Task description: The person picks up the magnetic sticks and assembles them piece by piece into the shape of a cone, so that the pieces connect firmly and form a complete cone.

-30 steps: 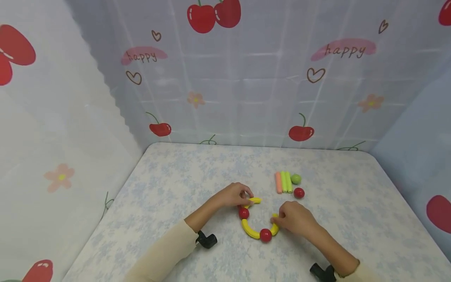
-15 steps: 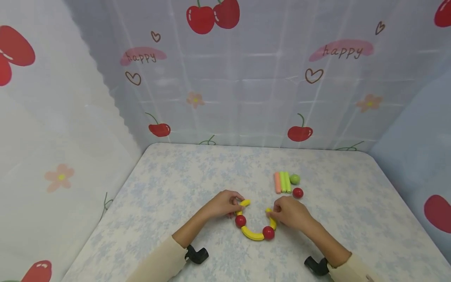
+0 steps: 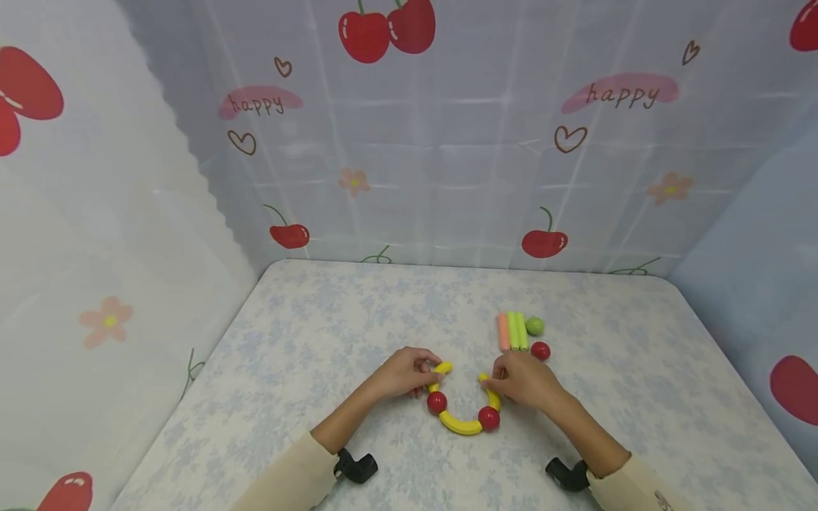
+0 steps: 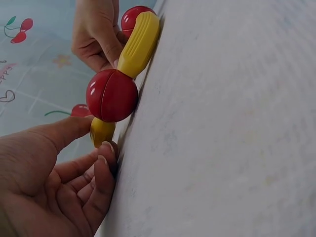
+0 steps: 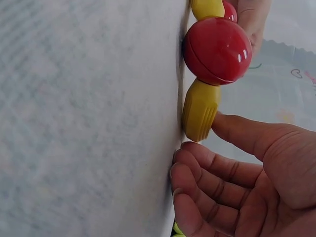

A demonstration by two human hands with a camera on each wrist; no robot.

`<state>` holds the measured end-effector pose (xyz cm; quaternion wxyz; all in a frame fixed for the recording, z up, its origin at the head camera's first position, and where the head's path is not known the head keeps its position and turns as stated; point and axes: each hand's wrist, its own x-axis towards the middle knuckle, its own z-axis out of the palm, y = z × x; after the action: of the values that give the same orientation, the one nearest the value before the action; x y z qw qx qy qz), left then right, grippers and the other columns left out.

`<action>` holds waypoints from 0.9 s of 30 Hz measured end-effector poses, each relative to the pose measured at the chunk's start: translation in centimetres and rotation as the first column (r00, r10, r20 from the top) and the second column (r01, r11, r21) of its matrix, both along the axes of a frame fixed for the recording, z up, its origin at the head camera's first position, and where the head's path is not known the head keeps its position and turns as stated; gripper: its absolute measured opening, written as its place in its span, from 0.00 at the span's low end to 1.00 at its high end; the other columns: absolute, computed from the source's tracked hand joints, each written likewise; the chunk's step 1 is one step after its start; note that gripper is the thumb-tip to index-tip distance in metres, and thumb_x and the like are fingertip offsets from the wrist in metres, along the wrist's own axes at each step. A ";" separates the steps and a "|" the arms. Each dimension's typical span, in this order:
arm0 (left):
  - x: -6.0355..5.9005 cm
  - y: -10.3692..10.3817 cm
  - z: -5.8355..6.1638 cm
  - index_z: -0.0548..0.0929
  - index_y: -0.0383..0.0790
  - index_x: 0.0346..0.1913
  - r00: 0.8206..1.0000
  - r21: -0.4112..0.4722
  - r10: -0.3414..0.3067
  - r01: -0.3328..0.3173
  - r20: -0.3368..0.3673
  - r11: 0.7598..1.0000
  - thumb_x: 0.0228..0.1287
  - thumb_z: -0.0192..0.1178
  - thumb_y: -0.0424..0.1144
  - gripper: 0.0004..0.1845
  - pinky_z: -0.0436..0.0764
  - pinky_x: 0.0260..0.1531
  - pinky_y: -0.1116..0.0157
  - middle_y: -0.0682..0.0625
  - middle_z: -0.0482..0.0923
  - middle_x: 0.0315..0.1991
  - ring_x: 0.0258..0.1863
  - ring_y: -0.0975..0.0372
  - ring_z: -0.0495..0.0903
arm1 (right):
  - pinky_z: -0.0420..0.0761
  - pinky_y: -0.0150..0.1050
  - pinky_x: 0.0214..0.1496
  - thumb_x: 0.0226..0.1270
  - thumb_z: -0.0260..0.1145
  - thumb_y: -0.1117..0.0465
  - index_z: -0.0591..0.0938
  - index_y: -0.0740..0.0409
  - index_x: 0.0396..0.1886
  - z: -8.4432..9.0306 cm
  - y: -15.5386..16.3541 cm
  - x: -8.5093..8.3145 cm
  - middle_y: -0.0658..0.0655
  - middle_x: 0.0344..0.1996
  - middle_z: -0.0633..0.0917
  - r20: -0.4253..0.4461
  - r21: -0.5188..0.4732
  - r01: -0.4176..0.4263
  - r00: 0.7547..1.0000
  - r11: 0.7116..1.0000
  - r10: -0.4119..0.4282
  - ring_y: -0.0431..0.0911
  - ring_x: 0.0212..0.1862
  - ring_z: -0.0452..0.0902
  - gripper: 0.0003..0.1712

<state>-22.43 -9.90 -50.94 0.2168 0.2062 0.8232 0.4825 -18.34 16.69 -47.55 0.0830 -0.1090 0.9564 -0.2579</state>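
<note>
A: Left side?
B: Left hand (image 3: 404, 374) pinches the left yellow curved piece (image 3: 439, 370) at the chain's left end, fingers curled, thumb on it. Red ball (image 3: 437, 402) sits just below the hand.

A: Middle?
B: Bottom yellow curve (image 3: 461, 425) lies on the bench (image 3: 307, 355), joining that ball to a second red ball (image 3: 488, 418).

A: Right?
B: Right hand (image 3: 522, 383) pinches the right yellow piece (image 3: 491, 394), thumb pressing its end. Beyond it: pink and green sticks (image 3: 513, 331), green ball (image 3: 535, 326), loose red ball (image 3: 540, 350).

The head view looks down from above the bench (image 3: 319, 333). Both wrist views sit close, tilted sideways, sharing the chain (image 4: 133, 54).
</note>
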 end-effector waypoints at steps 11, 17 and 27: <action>0.1 0.0 -0.4 0.85 0.42 0.55 1.000 0.027 0.027 -0.028 0.012 0.999 0.69 0.68 0.44 0.16 0.80 0.17 0.66 0.49 0.83 0.27 0.17 0.59 0.80 | 0.73 0.35 0.25 0.63 0.76 0.55 0.85 0.50 0.29 0.8 2.3 -1.1 0.45 0.19 0.78 -0.072 -0.028 -0.058 0.996 0.998 0.056 0.40 0.22 0.72 0.08; 0.1 -0.1 -0.5 0.85 0.43 0.55 1.000 0.046 0.021 -0.022 0.012 0.999 0.69 0.68 0.45 0.16 0.80 0.17 0.66 0.50 0.83 0.28 0.17 0.60 0.80 | 0.76 0.35 0.30 0.62 0.77 0.58 0.87 0.52 0.35 2.0 4.6 -1.8 0.43 0.25 0.80 -0.215 -0.018 -0.068 0.974 0.997 0.063 0.40 0.29 0.73 0.06; 0.2 0.0 -0.7 0.86 0.45 0.55 0.999 0.050 0.041 -0.042 0.017 0.998 0.69 0.68 0.45 0.15 0.78 0.16 0.67 0.50 0.83 0.28 0.16 0.61 0.78 | 0.78 0.38 0.32 0.59 0.79 0.60 0.88 0.59 0.43 2.9 7.2 -2.5 0.52 0.35 0.87 -0.250 0.033 0.023 0.968 0.999 -0.014 0.46 0.36 0.78 0.14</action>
<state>-22.28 -9.94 -51.66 0.2083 0.1906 0.8130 0.5093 -20.85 23.91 -44.69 -0.0384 -0.1301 0.9647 -0.2259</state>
